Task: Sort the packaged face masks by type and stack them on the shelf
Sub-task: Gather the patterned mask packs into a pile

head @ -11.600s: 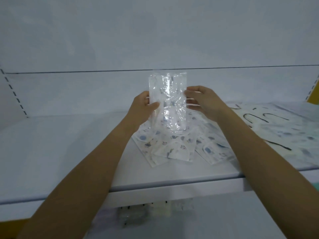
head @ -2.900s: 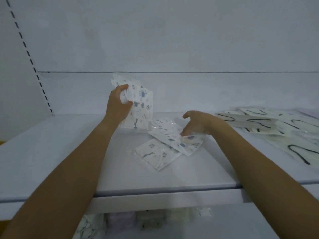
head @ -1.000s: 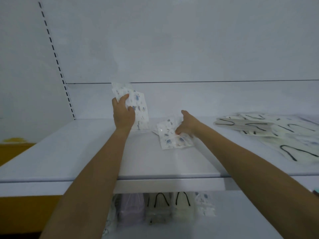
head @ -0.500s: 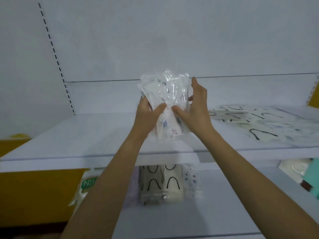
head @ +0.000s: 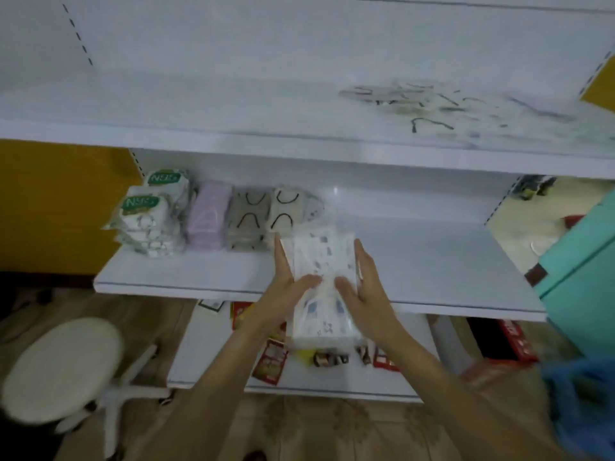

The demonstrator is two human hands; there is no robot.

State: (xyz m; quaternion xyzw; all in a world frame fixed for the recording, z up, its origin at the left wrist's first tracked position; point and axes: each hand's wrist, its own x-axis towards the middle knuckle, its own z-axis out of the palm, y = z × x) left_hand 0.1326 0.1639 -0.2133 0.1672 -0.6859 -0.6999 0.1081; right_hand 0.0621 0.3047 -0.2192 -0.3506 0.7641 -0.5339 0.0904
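I hold a stack of printed mask packets (head: 321,261) between both hands, just above the front of the middle shelf (head: 432,261). My left hand (head: 288,284) clasps its left edge, thumb across the front. My right hand (head: 366,284) clasps the right edge the same way. Upright rows stand at the shelf's back left: green-labelled packs (head: 149,217), lilac packs (head: 206,217), beige packs with black loops (head: 248,217), cream packs with black loops (head: 286,211). Loose black-loop mask packets (head: 426,108) lie on the top shelf at the right.
A lower shelf (head: 206,354) carries red and dark packets. A white round stool (head: 63,367) stands on the floor at the left. A teal cabinet (head: 582,261) is at the right, with a blue bag (head: 585,394) below it.
The view has tipped down from the top shelf to the middle shelf. Both hands have carried the gathered printed stack down with them, level with the middle shelf.
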